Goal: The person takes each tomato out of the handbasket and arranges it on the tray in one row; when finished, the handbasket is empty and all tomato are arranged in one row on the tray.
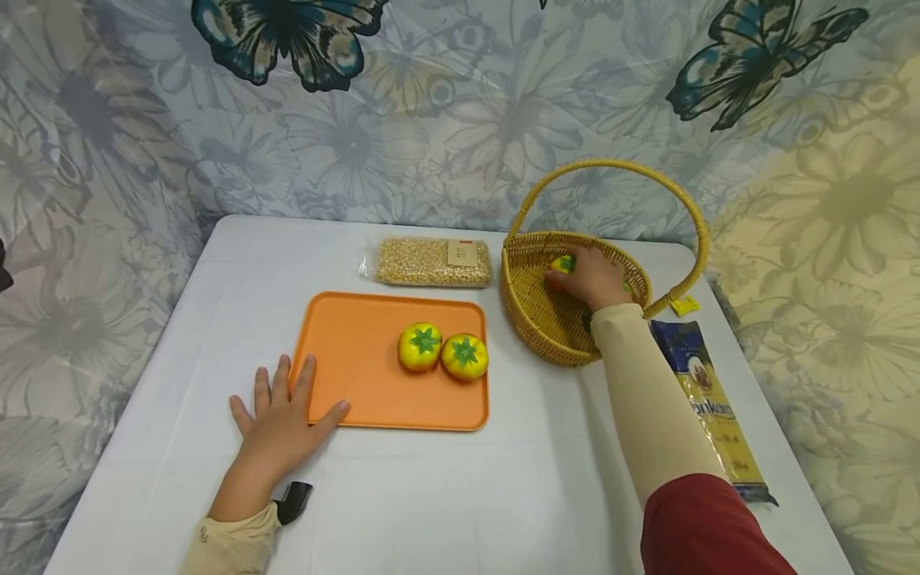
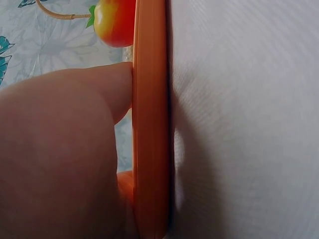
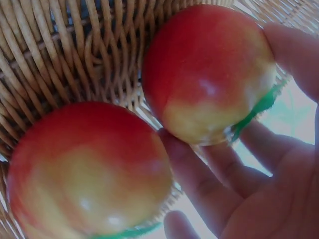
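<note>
My right hand (image 1: 591, 279) reaches into a wicker basket (image 1: 535, 329) and holds a red-and-yellow tomato (image 3: 209, 74) with a green leafy top. In the right wrist view the thumb is on one side of it and the fingers on the other. A second tomato (image 3: 89, 169) lies beside it against the basket wall; my hand mostly hides it in the head view. Fingers spread, my left hand (image 1: 276, 427) rests on the front left corner of an orange tray (image 1: 359, 351). Two more tomatoes, one (image 1: 420, 346) left of the other (image 1: 465, 357), sit on the tray's right half.
Behind the tray lies a clear bag of pale grains (image 1: 424, 262). The basket's tall handle (image 1: 611, 164) arches over its opening. A blue-and-yellow packet (image 1: 715, 407) lies right of my right forearm, with a small yellow packet (image 1: 685, 305) near the basket. White cloth covers the table (image 1: 446, 503).
</note>
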`<state>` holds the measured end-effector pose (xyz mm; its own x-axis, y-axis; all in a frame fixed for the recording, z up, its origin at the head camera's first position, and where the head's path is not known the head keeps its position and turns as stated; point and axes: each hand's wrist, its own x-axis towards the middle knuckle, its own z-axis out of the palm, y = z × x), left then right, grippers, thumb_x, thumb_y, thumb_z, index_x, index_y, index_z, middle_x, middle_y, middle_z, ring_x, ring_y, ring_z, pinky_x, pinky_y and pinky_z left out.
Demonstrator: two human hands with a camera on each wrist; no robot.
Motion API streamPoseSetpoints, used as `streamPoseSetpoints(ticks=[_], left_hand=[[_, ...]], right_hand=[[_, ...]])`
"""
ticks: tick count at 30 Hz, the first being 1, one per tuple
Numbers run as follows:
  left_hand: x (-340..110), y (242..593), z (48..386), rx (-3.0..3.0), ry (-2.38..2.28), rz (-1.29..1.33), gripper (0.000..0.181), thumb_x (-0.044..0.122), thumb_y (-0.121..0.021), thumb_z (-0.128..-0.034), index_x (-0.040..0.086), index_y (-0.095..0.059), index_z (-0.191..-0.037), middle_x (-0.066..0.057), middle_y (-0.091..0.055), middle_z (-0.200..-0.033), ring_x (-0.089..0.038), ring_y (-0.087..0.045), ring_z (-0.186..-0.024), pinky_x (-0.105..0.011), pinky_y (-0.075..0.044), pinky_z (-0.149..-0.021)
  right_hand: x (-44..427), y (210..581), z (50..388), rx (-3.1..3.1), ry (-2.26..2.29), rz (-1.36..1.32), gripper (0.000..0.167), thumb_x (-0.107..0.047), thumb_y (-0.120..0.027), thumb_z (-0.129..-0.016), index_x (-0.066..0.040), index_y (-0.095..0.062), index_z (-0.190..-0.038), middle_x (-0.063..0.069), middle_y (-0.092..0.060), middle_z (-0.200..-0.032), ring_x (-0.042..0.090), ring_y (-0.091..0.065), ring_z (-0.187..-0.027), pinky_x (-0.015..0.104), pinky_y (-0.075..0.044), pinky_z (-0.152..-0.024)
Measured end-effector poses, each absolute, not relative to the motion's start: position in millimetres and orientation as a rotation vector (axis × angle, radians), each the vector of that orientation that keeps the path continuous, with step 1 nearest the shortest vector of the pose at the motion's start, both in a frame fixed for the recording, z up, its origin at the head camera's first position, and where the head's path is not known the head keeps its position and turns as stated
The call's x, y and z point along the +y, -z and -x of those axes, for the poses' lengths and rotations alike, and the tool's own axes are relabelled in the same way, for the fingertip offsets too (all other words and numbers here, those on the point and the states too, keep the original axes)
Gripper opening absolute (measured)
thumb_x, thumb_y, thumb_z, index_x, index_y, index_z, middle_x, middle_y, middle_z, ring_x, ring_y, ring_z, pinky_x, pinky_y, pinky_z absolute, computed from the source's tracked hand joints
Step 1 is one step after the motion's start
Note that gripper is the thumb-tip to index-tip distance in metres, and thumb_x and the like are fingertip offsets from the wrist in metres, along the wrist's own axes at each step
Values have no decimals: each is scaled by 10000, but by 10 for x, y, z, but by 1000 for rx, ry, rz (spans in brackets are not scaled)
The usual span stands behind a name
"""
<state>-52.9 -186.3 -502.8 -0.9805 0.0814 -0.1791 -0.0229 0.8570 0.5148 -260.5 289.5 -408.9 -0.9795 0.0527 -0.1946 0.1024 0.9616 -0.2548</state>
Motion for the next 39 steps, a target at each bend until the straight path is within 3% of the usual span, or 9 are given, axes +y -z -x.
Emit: streamPoseSetpoints(ticks=[4,8,14,26,39], left_hand=[[-1866,5022,526,2839,-791,-47,1059,776,-491,-985,101,-121,-1713,-318,53,-1723,-603,163,-1527,-824,217,-1042],[-1869,5008,520,2831,-789,-34,1056,761,-513,-986,86,-140,-1709,-325,43,-1720,-606,157,-1527,-825,214,-1044],[-1872,4960,498,2800,-776,-10,1072,771,-512,-981,85,-127,-1710,-320,68,-1720,-606,174,-1522,-825,227,-1034],[-1895,4960,517,2815,-781,-22,1056,754,-518,-990,90,-126,-1711,-308,68,-1725,-588,180,-1530,-821,223,-1041],[-1837,4947,527,2808,-775,-18,1044,780,-504,-980,89,-201,-1702,-308,48,-1727,-590,172,-1532,-825,210,-1047]], right_hand=[[2894,4079,2600,2941,536,-96,771,-395,-749,-982,11,-461,-1571,336,-447,-1498,506,-475,-1301,680,-341,-1104],[2852,4008,2576,2958,678,-81,748,-325,-797,-938,-15,-506,-1553,315,-462,-1488,444,-514,-1181,594,-483,-964],[2713,3770,2457,2975,801,-35,738,-317,-776,-918,-55,-517,-1557,276,-459,-1478,391,-507,-1095,530,-510,-871],[1923,3425,2127,2999,942,309,684,-289,-848,-911,-62,-587,-1501,191,-534,-1481,373,-512,-1294,542,-470,-1045],[714,3846,1850,2715,988,709,658,-311,-888,-875,-115,-652,-1457,96,-598,-1440,263,-570,-1266,418,-477,-1064]])
